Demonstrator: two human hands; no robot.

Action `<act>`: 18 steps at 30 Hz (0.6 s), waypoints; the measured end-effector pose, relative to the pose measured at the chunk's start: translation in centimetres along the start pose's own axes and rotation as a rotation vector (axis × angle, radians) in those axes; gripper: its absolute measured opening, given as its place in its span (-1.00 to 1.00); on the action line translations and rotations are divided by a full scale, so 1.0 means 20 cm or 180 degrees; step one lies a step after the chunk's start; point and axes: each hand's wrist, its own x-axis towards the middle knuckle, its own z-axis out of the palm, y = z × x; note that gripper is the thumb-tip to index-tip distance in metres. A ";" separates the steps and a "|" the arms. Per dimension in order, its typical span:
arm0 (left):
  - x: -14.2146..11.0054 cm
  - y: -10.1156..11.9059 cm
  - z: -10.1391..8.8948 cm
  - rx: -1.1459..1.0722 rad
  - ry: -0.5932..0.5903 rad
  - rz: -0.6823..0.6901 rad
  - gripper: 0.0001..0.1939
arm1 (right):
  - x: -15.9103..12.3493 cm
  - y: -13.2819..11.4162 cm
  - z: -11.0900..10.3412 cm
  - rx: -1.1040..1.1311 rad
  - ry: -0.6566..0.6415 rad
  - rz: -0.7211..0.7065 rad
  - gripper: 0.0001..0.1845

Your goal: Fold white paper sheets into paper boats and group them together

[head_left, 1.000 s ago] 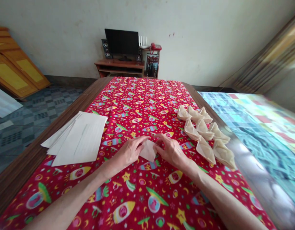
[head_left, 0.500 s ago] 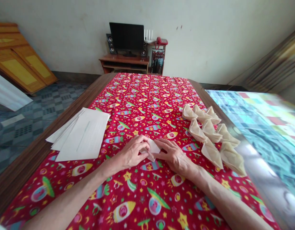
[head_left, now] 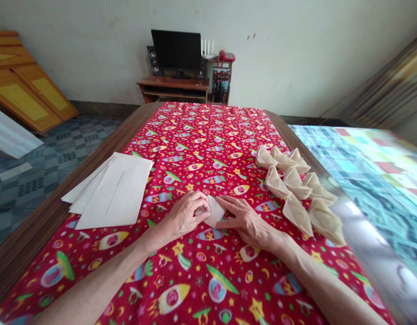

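A small folded piece of white paper [head_left: 215, 212] lies on the red patterned cloth [head_left: 208, 144] between my hands. My left hand [head_left: 189, 211] has its fingers curled and pinched on the paper's left edge, hiding that side. Stretched out, the fingers of my right hand [head_left: 240, 215] rest on the paper's right edge. Farther right sit several folded paper pieces [head_left: 295, 180] with pointed corners, grouped in rows. To the left, a fanned stack of white paper sheets [head_left: 115, 192] lies flat; a faint line marks the top sheet.
Brown wooden table edges [head_left: 103, 140] show beyond the cloth. On the right stands a surface with a blue and multicoloured cover [head_left: 367, 167]. A monitor [head_left: 176, 52], speakers and a red telephone [head_left: 226, 57] are by the far wall; a wooden cabinet [head_left: 32, 85] stands at left.
A raised flap of the paper near my left fingers now lies flatter, and more of the paper's face shows. The whole view has shifted slightly.
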 end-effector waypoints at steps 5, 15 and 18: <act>-0.02 0.01 0.05 0.0314 0.0414 -0.0099 -0.76 | -0.01 0.03 0.02 0.0677 0.0910 0.0172 -0.68; -0.10 0.10 -0.04 0.1014 -0.0325 0.0640 -0.81 | 0.01 -0.01 0.05 -0.0265 0.0769 -0.0159 -0.71; -0.12 0.10 -0.05 0.1167 -0.0351 0.0568 -0.72 | 0.02 0.00 0.06 -0.0180 0.0777 -0.0111 -0.68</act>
